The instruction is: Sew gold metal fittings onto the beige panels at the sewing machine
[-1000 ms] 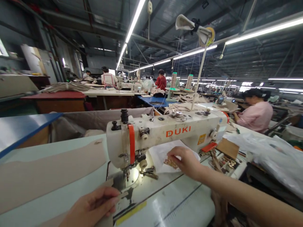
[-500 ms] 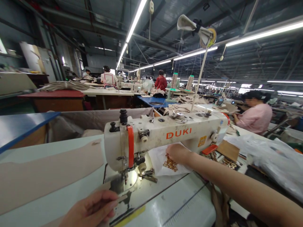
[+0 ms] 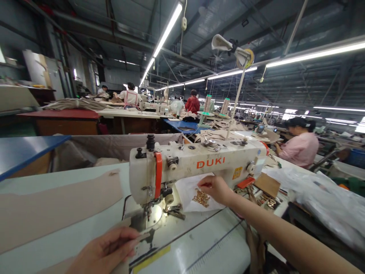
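Pinching narrow beige strip (image 3: 145,235) in my left hand (image 3: 110,248), thumb against fingers, over counter (image 3: 225,255) beside sewing machine (image 3: 182,163). Strip seems light, limp; best held near end. My right hand (image 3: 218,190) at gold-coloured metal fittings (image 3: 202,199), heaped on white sheet (image 3: 184,190); fingertips bunched, cannot tell if any caught. Fittings probably hard, slick, sturdy: edge pinch suits.

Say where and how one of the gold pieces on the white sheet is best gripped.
Probably in a pinch, by the edge of one on the near side of the heaped gold pieces, coming from above and the near right. They lie overlapping on the white sheet, and the sewing machine stands behind them. Each one's exact shape is too small to tell.
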A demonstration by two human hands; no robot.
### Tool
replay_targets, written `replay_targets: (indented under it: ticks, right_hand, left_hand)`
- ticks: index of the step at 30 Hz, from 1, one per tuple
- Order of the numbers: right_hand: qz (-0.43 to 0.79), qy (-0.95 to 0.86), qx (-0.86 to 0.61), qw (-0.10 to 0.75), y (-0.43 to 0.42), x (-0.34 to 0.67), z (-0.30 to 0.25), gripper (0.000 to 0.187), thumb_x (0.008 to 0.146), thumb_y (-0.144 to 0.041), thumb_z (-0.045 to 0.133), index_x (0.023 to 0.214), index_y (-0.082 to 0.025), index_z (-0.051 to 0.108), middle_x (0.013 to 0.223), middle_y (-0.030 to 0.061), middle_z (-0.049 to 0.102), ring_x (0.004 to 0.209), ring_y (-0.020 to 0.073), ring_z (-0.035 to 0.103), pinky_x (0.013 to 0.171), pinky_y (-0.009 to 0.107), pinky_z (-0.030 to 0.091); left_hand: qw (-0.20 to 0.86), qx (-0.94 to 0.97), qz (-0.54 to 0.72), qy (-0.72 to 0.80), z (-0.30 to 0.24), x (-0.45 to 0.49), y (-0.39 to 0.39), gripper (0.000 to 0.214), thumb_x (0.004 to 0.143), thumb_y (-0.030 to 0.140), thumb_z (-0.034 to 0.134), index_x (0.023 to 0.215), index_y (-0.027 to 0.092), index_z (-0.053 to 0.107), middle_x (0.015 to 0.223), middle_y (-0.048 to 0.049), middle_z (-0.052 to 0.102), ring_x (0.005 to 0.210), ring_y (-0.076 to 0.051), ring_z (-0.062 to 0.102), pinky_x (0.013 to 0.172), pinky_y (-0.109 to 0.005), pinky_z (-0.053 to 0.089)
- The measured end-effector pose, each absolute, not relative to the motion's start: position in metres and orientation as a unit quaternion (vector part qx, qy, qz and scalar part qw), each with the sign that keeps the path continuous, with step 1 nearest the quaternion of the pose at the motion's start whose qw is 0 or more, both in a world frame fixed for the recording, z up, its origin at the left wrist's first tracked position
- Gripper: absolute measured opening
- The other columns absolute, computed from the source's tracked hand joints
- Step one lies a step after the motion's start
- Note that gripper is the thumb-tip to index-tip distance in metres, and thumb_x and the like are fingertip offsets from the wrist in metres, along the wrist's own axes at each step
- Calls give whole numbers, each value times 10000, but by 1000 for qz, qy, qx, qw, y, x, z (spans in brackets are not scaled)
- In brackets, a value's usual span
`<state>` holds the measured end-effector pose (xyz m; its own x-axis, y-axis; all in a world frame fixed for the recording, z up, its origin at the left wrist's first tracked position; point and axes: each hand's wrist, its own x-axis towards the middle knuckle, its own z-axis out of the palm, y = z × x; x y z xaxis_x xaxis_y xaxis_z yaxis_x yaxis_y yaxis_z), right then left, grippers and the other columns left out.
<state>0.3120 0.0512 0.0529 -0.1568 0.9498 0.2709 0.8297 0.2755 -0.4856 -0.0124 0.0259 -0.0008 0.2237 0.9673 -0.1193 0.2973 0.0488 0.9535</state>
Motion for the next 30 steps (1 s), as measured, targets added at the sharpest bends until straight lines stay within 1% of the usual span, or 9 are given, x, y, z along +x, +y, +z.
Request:
replay_targets:
  ticks: [3,6,8,10,13,16,21,25,30]
  right_hand:
    - [151,-755,-552,320,22,293,55,177,817,-221,540,876,-146,689,854,54,705,746,154,642,677,239,498]
    - [206,-758,-483,388,-2,266,51,147,812,-253,560,835,-166,676,817,44,693,738,158,636,689,260,503]
    - [232,-753,-444,426,-12,248,46,111,797,-240,587,802,-174,676,767,38,687,708,155,629,662,254,499]
    - [249,-751,-419,444,-16,230,39,99,791,-226,598,779,-185,687,751,36,685,698,154,625,642,249,492]
    - [297,-734,-393,467,-14,208,27,110,789,-222,595,765,-197,699,818,49,692,762,168,631,663,255,491]
    - [348,-687,-395,501,-10,192,17,105,770,-261,625,757,-196,707,869,59,696,805,186,633,692,271,496]
    - [372,-655,-422,504,-5,180,7,142,753,-317,649,754,-190,712,737,37,684,666,163,605,621,264,484]
    - [405,-657,-401,494,-4,177,4,141,775,-303,628,753,-184,700,721,34,684,666,157,615,618,251,485]
    - [468,-629,-372,497,-7,177,7,126,759,-292,660,803,-179,693,753,41,700,696,155,637,655,246,491]
  left_hand:
    - [478,617,342,523,20,-4,12,225,519,402,691,636,210,693,673,-10,691,700,-225,640,646,-265,507]
    - [457,631,355,517,31,2,-1,173,587,346,643,667,199,688,645,3,664,678,-199,617,645,-265,482]
    - [472,623,359,510,31,3,-6,145,599,296,632,683,187,679,634,8,655,656,-179,603,636,-260,469]
    - [498,605,370,499,28,2,-9,129,598,267,635,683,176,669,629,8,650,630,-161,592,622,-257,460]
    - [542,578,391,468,21,2,-10,141,589,270,662,676,159,652,581,14,626,562,-134,570,592,-257,450]
    - [579,554,397,447,17,2,-8,183,570,294,701,661,151,632,521,26,593,497,-119,545,556,-262,437]
    - [608,512,402,456,18,2,-6,256,526,335,750,638,161,600,491,44,577,465,-115,538,533,-260,428]
    - [613,490,410,465,18,0,-5,226,554,323,731,646,163,601,494,44,584,484,-116,541,551,-254,429]
    - [618,480,416,464,19,0,-5,226,558,317,730,651,156,602,503,40,588,497,-117,543,565,-255,426]
